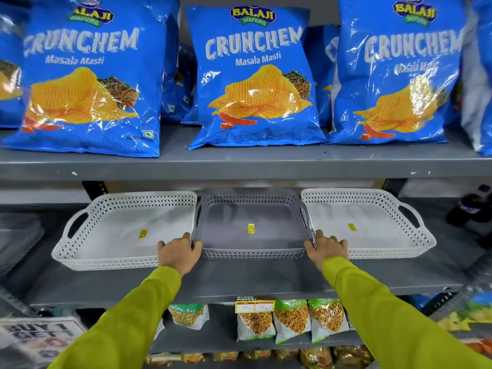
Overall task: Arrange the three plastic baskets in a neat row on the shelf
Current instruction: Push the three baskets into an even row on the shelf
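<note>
Baskets, plastic, three, shallow with perforated walls, set side by side on the grey middle shelf (pixel 239 278). Left white basket (pixel 80 251): loop handle on its outer end, yellow sticker on the floor, angled slightly so its outer end sits nearer the shelf front. Grey basket (pixel 253 253): centre position, yellow sticker mid-floor, its sides touching or overlapping both neighbours. Right white basket (pixel 386 253): loop handle on its outer end, yellow sticker on the floor.

Left hand (pixel 179 253): at the front left corner of the grey basket, where it meets the left white basket; fingers curled over the rims there, gripping. Right hand (pixel 327 247): at the front right corner of the grey basket, at the junction with the right white basket; fingers hooked over the rims, gripping. Which rim each hand holds cannot be told apart. Both sleeves (pixel 127 323) yellow-green.

Upper shelf: blue chip bags (pixel 253 78), standing in a row. Lower shelf: small green-and-white snack packets (pixel 291 320) behind a yellow price tag (pixel 254 306).
</note>
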